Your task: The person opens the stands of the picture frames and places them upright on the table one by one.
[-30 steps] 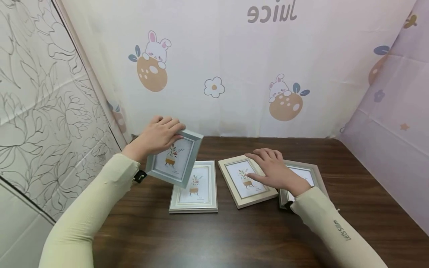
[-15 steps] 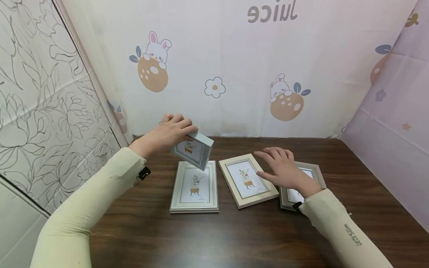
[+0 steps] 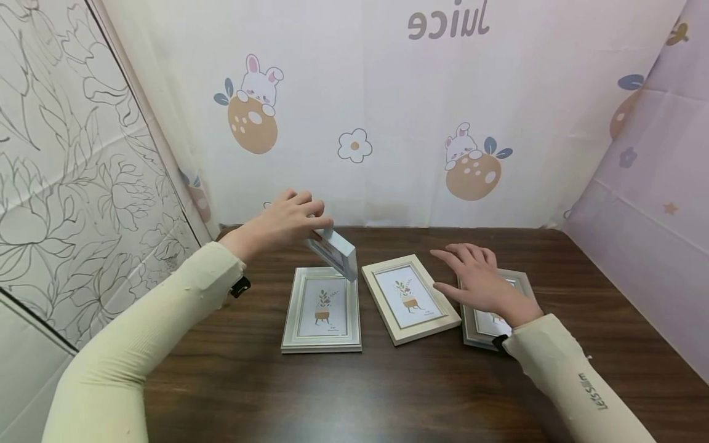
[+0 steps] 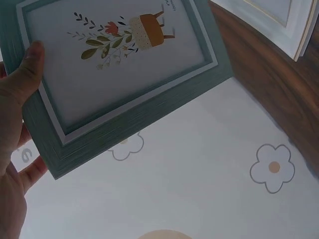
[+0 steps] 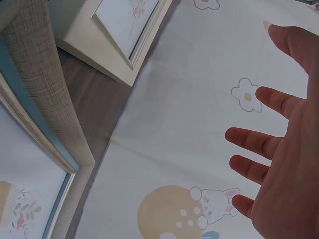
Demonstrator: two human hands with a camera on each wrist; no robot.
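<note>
Gripped in left hand [image 3: 290,218], head view: blue-grey frame [image 3: 339,247], tilted near white frame [image 3: 323,307], well apart from right hand [image 3: 477,277], spread near cream frame [image 3: 408,298]. Left wrist view: held by border, with thumb over front. Right wrist view: extended fingers.

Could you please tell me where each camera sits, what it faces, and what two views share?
Head: worn on the head, looking forward and down at the table and printed backdrop; both sleeves, left hand and right hand show.
Left wrist: worn there, facing the blue-grey frame that hand holds, backdrop beyond; its thumb and some fingers show.
Right wrist: worn there, facing the backdrop, with a taupe frame and cream frame at left; spread fingers and thumb show.
Shared by head and left wrist: the blue-grey frame.
</note>
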